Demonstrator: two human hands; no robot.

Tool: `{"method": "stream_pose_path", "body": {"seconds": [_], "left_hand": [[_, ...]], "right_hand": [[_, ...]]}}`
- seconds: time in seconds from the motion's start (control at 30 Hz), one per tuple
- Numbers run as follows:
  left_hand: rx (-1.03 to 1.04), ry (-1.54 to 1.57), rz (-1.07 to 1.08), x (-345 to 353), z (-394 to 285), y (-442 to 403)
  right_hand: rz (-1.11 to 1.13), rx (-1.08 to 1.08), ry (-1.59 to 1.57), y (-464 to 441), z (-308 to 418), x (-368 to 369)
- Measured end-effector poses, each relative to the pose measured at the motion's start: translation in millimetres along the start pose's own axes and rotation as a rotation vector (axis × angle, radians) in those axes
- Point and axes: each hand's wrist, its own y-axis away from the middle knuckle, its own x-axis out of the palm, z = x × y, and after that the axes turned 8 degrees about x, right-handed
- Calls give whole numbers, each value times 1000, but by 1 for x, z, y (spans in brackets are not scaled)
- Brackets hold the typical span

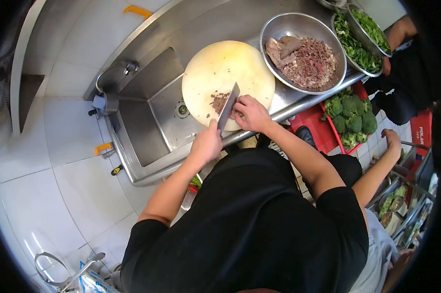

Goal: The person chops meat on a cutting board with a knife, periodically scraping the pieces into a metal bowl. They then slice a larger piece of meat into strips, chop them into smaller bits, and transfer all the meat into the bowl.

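Observation:
My left hand (206, 145) is wrapped round the handle of a cleaver (228, 107). The blade stands on edge over a round, pale chopping board (220, 63), angled away from me. Just right of the blade, my right hand (251, 114) has its fingers curled down on a piece of meat (233, 116), mostly hidden under the fingertips. On the blade's left side lies a small heap of chopped brown meat (219, 101), with scattered bits around it. Beyond the board to the right, a steel bowl (265, 61) holds chopped meat and larger meat pieces.
The board overlaps a steel sink (132, 129) on the left. Bowls of leafy greens (355, 51) stand at the upper right, near another person's arm (401, 31). Below the counter is a red crate (317, 127) with broccoli (352, 115). Another person's arm (378, 168) reaches in at right.

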Motion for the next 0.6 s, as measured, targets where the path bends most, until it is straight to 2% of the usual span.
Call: {"method": "stream_pose_path", "body": {"seconds": [0.07, 0.17, 0.27, 0.33, 0.43, 0.53, 0.6], "left_hand": [[-37, 16, 48, 17, 8, 12], [1, 49, -81, 43, 11, -19], [51, 24, -90, 26, 5, -45], [83, 20, -84, 13, 5, -39], [6, 10, 62, 3, 1, 4], [-20, 51, -23, 41, 6, -3], [34, 53, -60, 42, 1, -29]], "right_hand": [[-13, -4, 7, 3, -4, 4], [-20, -3, -1, 3, -5, 7], [25, 7, -20, 2, 0, -1], [-26, -21, -21, 2, -3, -5], [-44, -45, -7, 6, -8, -2], [-32, -37, -2, 10, -13, 2], [-11, -15, -13, 11, -13, 2]]}}
